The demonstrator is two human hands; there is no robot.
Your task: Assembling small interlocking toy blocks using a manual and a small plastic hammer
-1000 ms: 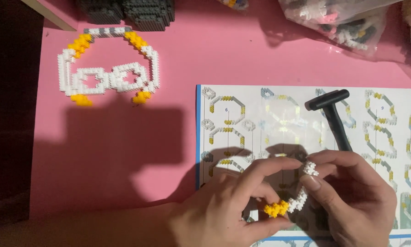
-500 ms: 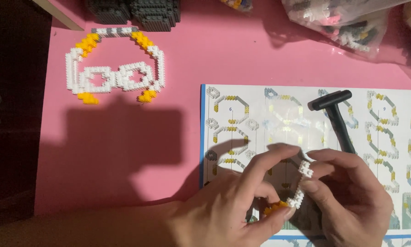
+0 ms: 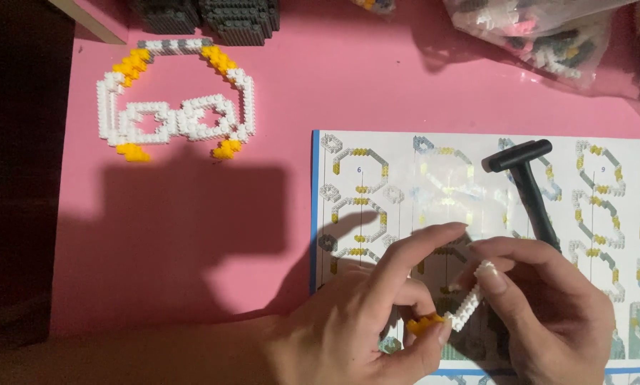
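Both my hands meet at the bottom of the head view, over a printed instruction sheet (image 3: 434, 178). Between them is a small strip of tiny bricks (image 3: 462, 308), white with a yellow end. My left hand (image 3: 377, 321) pinches the yellow end between thumb and curled fingers, its index finger stretched out above. The fingertips of my right hand (image 3: 548, 306) grip the white upper end. A larger flat build (image 3: 173, 107) of white, yellow and grey bricks lies apart at the upper left on the pink table (image 3: 191, 235).
A black T-shaped tool (image 3: 523, 178) lies on the sheet just above my right hand. Clear bags of loose bricks (image 3: 548, 32) sit at the top right. Dark brick blocks (image 3: 206, 14) stand at the top edge. The table's left edge drops to dark floor.
The strip has tilted more upright between my fingers and my left index finger has stretched out. The view has shifted slightly, so the table's things sit a little further right.
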